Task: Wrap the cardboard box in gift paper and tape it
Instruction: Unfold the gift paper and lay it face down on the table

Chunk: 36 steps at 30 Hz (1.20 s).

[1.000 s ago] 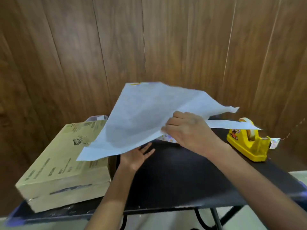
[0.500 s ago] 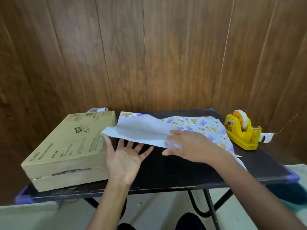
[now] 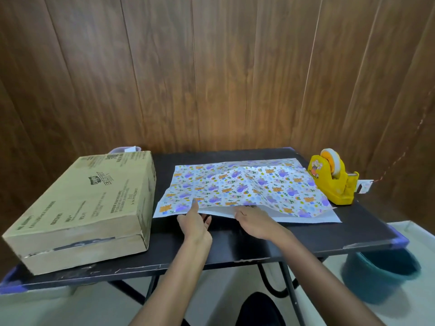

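The brown cardboard box [image 3: 82, 203] lies flat at nine o'clock. The gift paper [image 3: 247, 187] lies in the middle, pictures up. The yellow tape holder [image 3: 334, 182] sits at three o'clock.

Black tabletop [image 3: 259, 236] with scuffed edges and purple corner caps [image 3: 400, 242], sitting on dark folding legs [image 3: 288, 285]. Brown wood-panel wall [image 3: 211, 78] right behind it, thin red string [image 3: 400, 158] running down the wall on the right. Teal tub [image 3: 381, 276] on the pale floor [image 3: 70, 309] under the right corner.
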### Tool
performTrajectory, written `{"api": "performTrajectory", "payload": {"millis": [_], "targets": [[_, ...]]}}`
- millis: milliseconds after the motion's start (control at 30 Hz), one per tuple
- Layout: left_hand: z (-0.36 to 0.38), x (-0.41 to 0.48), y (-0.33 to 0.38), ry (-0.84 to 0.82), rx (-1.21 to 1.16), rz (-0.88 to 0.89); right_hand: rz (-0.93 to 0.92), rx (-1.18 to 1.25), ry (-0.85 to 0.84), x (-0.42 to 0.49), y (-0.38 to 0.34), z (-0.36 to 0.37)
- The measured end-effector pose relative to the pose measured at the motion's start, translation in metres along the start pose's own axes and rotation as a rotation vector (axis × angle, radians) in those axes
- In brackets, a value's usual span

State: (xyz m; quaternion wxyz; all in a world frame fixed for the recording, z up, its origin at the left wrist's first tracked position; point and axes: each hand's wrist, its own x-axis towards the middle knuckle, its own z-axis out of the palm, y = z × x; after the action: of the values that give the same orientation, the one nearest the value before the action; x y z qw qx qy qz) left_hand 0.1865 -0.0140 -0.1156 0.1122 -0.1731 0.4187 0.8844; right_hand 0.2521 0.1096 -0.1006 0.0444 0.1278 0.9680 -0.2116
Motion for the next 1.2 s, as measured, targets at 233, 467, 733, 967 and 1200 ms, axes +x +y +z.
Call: {"api": "performTrajectory", "payload": {"millis": [233, 467, 733, 967, 1200], "targets": [[0.005, 0.008, -0.021, 0.013, -0.038, 0.102, -0.008, -0.126, 0.285, 0.014, 0.008, 0.005], [0.008, 0.021, -0.017, -0.091, 0.013, 0.068, -0.03, -0.145, 0.47, 0.059, -0.004, -0.037], [0.012, 0.034, -0.003, -0.182, 0.074, -0.011, -0.045, -0.024, 0.595, 0.091, -0.02, -0.084], [-0.014, -0.001, -0.004, -0.1, 0.188, -0.094, -0.106, -0.08, 0.512, 0.12, -0.028, -0.117], [-0.026, -0.054, 0.037, -0.359, 0.383, -0.277, -0.159, 0.022, 0.467, 0.131, -0.03, -0.13]]}}
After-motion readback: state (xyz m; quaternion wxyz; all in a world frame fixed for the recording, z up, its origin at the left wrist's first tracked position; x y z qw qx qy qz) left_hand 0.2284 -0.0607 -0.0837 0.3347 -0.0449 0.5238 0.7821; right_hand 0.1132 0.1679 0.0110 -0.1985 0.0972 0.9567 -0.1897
